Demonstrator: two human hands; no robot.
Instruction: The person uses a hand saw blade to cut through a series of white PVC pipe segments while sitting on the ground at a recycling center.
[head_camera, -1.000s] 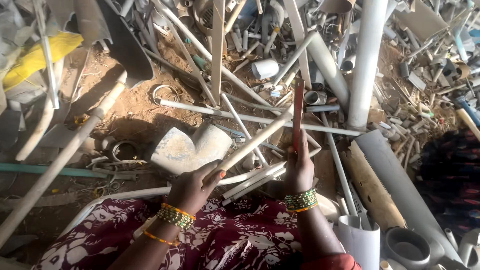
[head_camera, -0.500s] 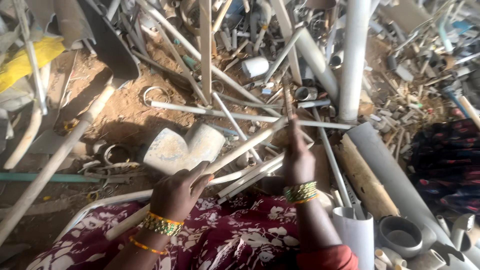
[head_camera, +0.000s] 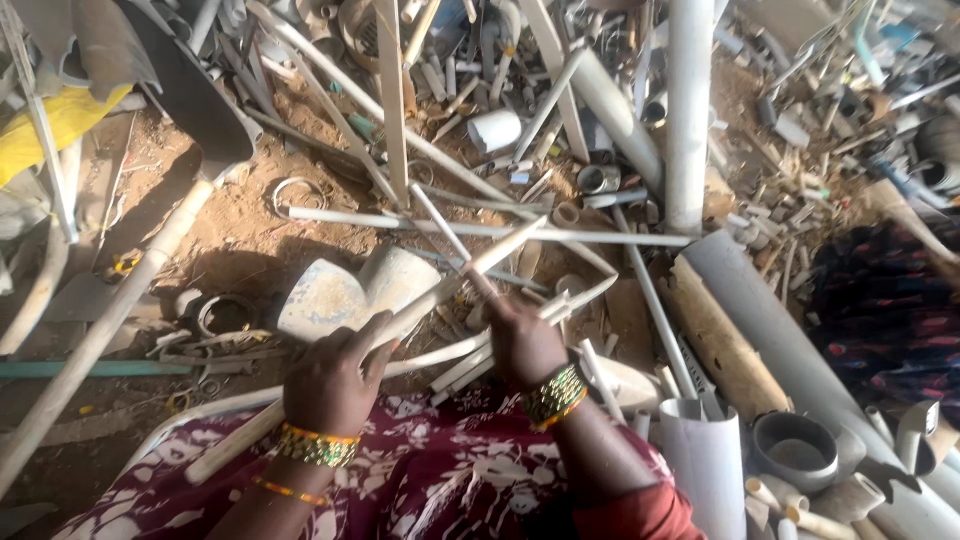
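Observation:
My left hand (head_camera: 335, 378) is closed around a long thin white pipe (head_camera: 455, 277) that slants from my lap up to the right. My right hand (head_camera: 522, 340) grips a short reddish-brown tool (head_camera: 479, 282), tilted up to the left so its tip lies against that pipe. Most of the tool is hidden inside the fist. Both wrists carry green and gold bangles. A maroon floral cloth (head_camera: 440, 480) covers my lap under the hands.
A dense heap of white plastic pipes and fittings lies on sandy ground. A white pipe elbow (head_camera: 335, 298) sits just beyond my left hand. Wide grey pipes (head_camera: 790, 335) lie at right, beside another person's dark patterned clothing (head_camera: 880, 300). A yellow sheet (head_camera: 50, 125) is far left.
My right hand swung the reddish tool down from upright until it met the slanted pipe. My left hand kept its hold on the pipe.

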